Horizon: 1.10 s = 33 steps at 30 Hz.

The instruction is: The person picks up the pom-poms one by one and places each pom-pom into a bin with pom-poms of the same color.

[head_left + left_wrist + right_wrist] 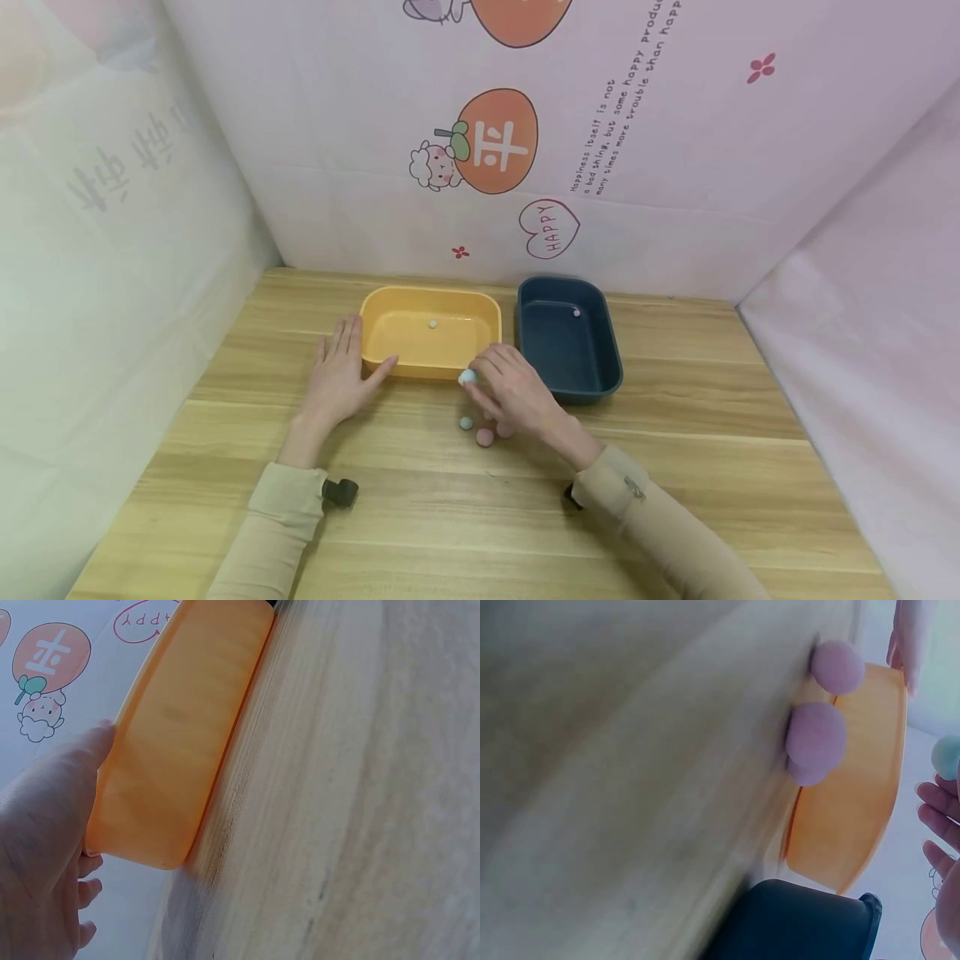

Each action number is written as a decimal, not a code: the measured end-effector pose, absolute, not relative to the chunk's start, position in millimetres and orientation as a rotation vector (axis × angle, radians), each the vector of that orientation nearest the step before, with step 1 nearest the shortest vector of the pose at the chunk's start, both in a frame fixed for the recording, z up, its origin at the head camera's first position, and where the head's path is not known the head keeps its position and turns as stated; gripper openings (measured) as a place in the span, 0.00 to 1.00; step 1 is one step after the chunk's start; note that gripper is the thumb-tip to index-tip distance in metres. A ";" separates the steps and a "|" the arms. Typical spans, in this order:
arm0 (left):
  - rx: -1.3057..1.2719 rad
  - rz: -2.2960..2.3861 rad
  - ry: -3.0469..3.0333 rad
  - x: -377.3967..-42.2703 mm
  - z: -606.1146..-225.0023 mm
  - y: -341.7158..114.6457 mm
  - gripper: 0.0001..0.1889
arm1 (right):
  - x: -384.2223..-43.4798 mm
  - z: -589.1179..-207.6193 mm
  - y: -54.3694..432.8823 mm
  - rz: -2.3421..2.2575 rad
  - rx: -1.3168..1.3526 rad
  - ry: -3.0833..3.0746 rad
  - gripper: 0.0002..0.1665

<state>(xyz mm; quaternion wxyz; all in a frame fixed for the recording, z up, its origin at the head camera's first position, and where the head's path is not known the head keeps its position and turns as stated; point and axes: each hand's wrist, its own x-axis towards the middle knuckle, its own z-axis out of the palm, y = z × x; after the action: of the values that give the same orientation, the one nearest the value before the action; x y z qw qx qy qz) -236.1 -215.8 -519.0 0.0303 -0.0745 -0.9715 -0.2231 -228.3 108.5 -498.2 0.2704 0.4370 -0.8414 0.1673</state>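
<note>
My right hand (pixel 517 392) pinches a pale blue ball (pixel 468 377) between thumb and fingers, just above the front right corner of the yellow container (pixel 431 371). The right wrist view shows this ball (pixel 946 757) at its right edge. My left hand (pixel 337 379) touches the container's front left corner, fingers straight along its left side and thumb on the front rim. Beneath the right hand, a blue-green ball (pixel 466 423) and a pink ball (pixel 485 437) lie on the table, with another pink ball (pixel 505 430) partly hidden. Inside the yellow container is a small pale ball (pixel 432 324).
A dark blue container (pixel 615 367) stands to the right of the yellow one, with a small pinkish ball (pixel 577 313) inside. Behind the wooden table (pixel 420 517) hangs a printed white cloth (pixel 360 167), and pale cloth also flanks both sides.
</note>
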 end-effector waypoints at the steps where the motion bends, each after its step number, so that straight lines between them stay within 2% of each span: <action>1: -0.229 -0.686 -2.993 -236.1 -519.0 -215.6 0.59 | -229.8 -497.5 107.9 0.455 1.175 -2.265 0.09; 33: -0.239 -0.683 -2.992 -236.4 -519.2 -215.5 0.58 | -278.3 -495.7 76.6 0.745 0.968 -2.458 0.12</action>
<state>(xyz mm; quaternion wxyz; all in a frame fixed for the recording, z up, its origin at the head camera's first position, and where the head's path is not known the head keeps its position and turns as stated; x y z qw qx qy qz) -236.4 -215.5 -519.2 0.0317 -0.0776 -0.9715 -0.2217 -278.3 76.6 -495.7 0.1971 0.3457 -0.8780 0.2659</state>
